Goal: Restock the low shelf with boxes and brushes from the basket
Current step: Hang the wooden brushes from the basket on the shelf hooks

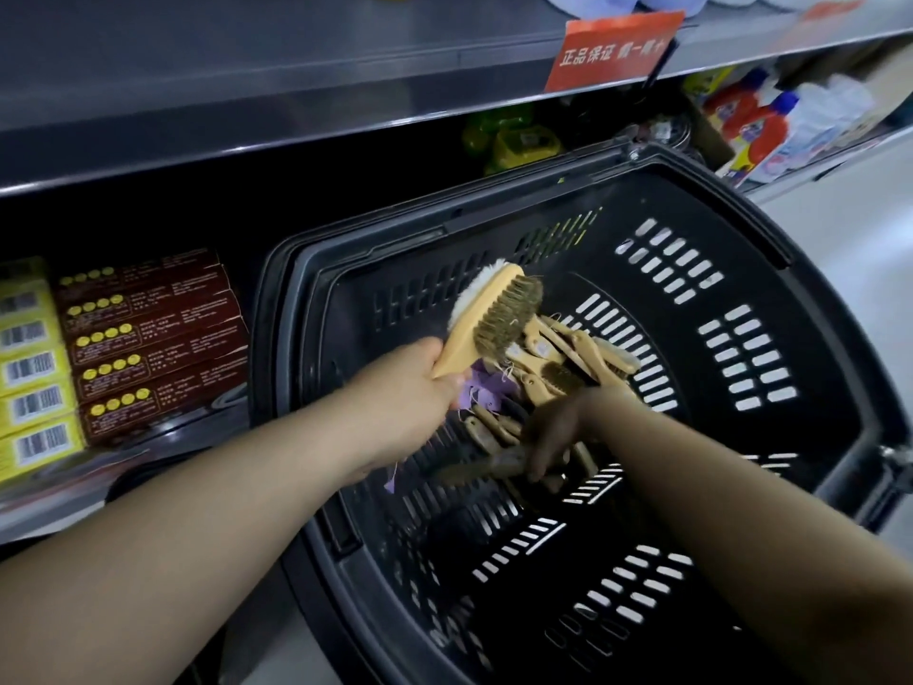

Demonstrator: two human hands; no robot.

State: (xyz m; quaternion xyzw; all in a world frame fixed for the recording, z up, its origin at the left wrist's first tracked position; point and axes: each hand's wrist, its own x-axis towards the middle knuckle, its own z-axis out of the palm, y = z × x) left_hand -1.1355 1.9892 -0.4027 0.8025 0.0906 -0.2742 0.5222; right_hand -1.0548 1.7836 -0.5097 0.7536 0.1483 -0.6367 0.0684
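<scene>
Head view, the only one there is. The left hand (420,383) is up over the near-left side of the basket (741,200), fingers wrapped round the wooden handle of a brush (494,313), bristles turned to the right and a pale fluffy side facing the shelf. That one is lifted clear of the heap and sits closest to the shelf.

Down inside the basket, the right hand (553,432) is dark and blurred. Its fingers curl onto the pile of brushes (568,353), but I cannot tell whether it actually has one or is only rummaging. Purple tags (481,393) dangle among the handles.

Over on the low shelf (59,506), brown boxes (153,338) stand in a neat stack with yellow boxes (34,373) just beside them on the left.

No boxes show in the basket, so the box half of the job looks done. Brushes are another story. None can be seen on the shelf, and the dark gap to the right of the brown boxes is too shadowed to read. A good handful remains in the basket, so the brush half looks barely begun, with one brush in hand.
</scene>
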